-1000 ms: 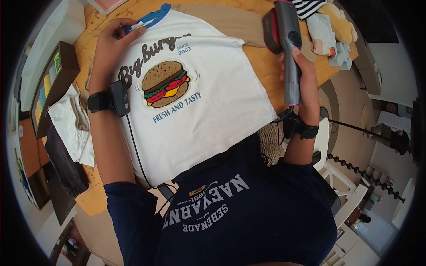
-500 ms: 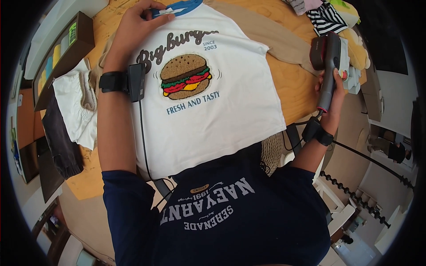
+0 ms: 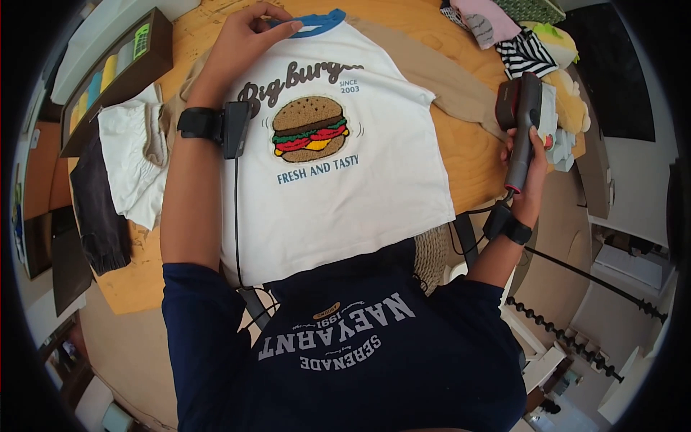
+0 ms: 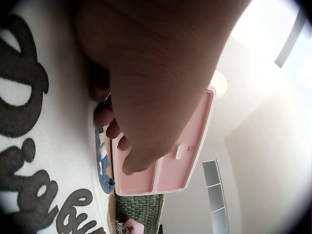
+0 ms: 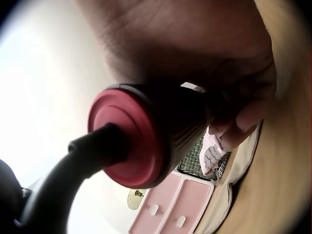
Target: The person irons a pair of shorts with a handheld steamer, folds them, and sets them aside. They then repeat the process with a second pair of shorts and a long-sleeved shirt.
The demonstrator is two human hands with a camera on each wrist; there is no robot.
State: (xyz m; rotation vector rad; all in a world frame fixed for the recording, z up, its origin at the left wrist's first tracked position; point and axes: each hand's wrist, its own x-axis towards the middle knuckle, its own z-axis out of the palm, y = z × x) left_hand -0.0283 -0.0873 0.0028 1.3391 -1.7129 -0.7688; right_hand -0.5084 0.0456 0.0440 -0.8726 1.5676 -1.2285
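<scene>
A white long-sleeved shirt [image 3: 389, 158] with beige sleeves, a blue collar and a burger patch lies spread in front of me. My left hand [image 3: 248, 39] is at its neckline, thumb and curled fingers pinching the fabric by the collar [image 3: 324, 26]. In the left wrist view, those fingertips [image 4: 113, 129] bend toward the blue collar [image 4: 103, 168]. My right hand [image 3: 529, 162] grips the handle of a grey handheld garment steamer [image 3: 529, 119], its head pointing away from me. From the handle's red end [image 5: 139, 141] runs a black cord; the steamer is off to the right of the shirt.
White shorts [image 3: 133, 158] and dark trousers [image 3: 101, 201] lie at the table's left edge, near a brown box [image 3: 155, 50]. Folded clothes [image 3: 522, 54] pile up at the far right. Pink-lidded containers [image 4: 183, 146] and a green woven basket [image 4: 146, 207] stand at the back.
My right hand has carried the steamer outward to the right, away from the shirt, then slightly back. The left hand has stayed at the collar while the head view shifted.
</scene>
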